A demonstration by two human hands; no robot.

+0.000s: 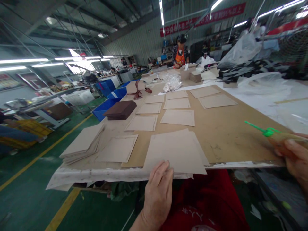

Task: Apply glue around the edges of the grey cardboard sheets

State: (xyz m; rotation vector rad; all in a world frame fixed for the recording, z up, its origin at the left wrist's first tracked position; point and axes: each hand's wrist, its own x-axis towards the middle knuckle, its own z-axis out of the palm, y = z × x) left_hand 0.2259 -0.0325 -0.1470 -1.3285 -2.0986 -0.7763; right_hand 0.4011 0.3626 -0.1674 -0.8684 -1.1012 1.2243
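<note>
My left hand (158,189) is at the near edge of a beige panel (175,150), its fingertips on top and its thumb out of sight. The panel juts slightly past the table edge, with another sheet showing under its right side. At the far right, my right hand (295,157) grips a brownish squeeze bottle (276,139) with a thin green nozzle (255,126) pointing left over the brown board (223,134). Similar panels lie in rows beyond, among them a nearer one (178,117) and one at left (117,149); several have dark marks along their edges.
A stack of beige panels (83,139) and a dark brown stack (120,110) stand along the table's left side. Blue bins (106,107) adjoin that side. Crumpled clear plastic (172,82) lies farther back. A person in an orange apron (180,57) stands at the far end.
</note>
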